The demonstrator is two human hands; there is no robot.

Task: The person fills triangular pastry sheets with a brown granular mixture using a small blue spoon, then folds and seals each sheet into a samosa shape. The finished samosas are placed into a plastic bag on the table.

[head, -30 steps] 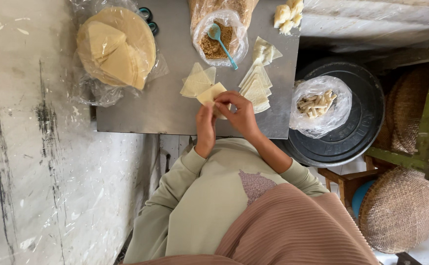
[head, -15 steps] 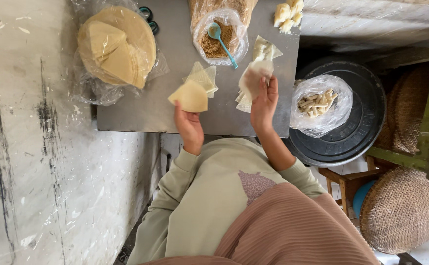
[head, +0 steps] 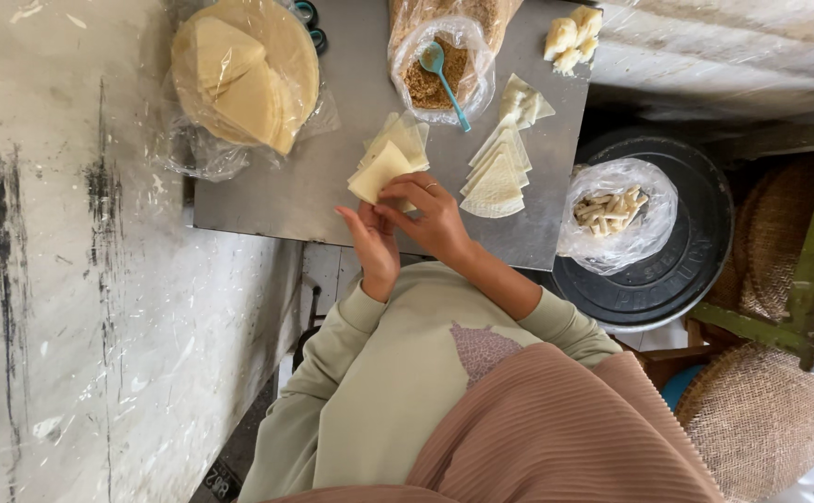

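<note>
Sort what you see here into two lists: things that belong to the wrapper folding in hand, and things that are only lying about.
In use:
left hand and right hand, both on one pale wrapper
cut wrapper stack
bag of brown filling with blue spoon
metal table

Lying about:
bagged round wrappers
bag of stick snacks
black lid
woven baskets

Both hands together at the near edge of a grey metal table [head: 267,200]. Left hand [head: 374,247] and right hand [head: 430,214] pinching a pale triangular wrapper [head: 379,172]. Just beside, a fanned stack of wrappers [head: 495,172]. Farther back, a bag of brown filling [head: 435,79] with a teal spoon [head: 442,79] inside.
</note>
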